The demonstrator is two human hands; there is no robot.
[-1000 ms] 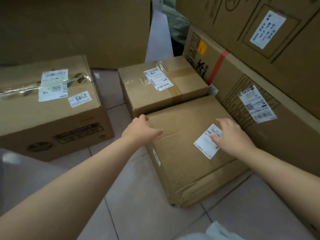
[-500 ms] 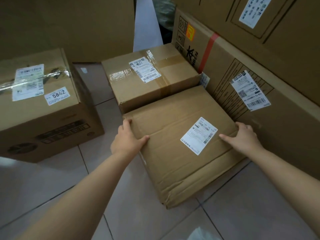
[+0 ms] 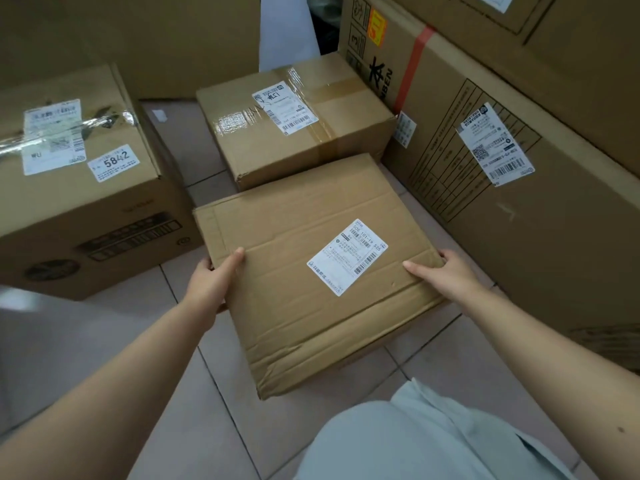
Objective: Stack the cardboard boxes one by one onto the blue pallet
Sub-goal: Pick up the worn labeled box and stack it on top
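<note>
From your head camera, your left hand [image 3: 211, 285] grips the left edge of the flat cardboard box [image 3: 311, 271], thumb lying on top and fingers tucked under the side. Your right hand [image 3: 446, 275] clasps the right edge the same way, thumb across the top near the white shipping label [image 3: 347, 256]. The box sits in front of you above the tiled floor [image 3: 194, 410], its near corner towards your body. Just behind it rests a taped box [image 3: 294, 133]; a larger box marked 5842 [image 3: 79, 181] stands to your left.

Left hand's fingers [image 3: 204, 264] under box [image 3: 294, 271]
</note>
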